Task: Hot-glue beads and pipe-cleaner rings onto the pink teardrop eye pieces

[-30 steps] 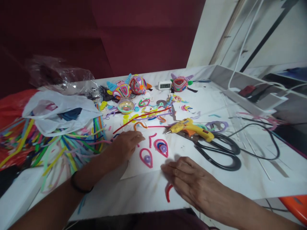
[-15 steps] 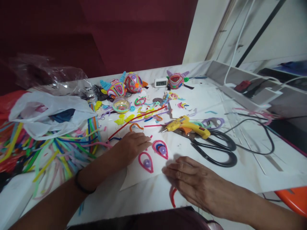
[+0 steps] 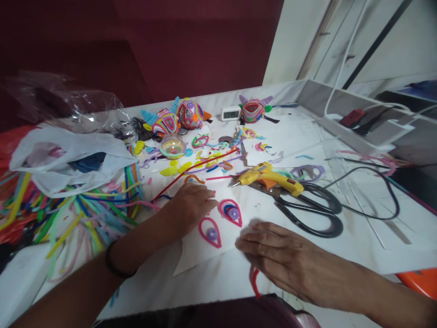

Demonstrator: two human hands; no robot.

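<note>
Fuzzy pink teardrop loops [image 3: 220, 222] lie on white paper [image 3: 201, 250]; left hand [image 3: 189, 207] and right hand [image 3: 278, 257] rest flat, apart, gripping nothing, by the table edge [image 3: 191, 304].

Both forearms are bare, with no sleeves in view. The left hand [image 3: 189, 205] has a thin black band [image 3: 114, 269] round its wrist. The right hand [image 3: 280, 257] wears nothing.
</note>
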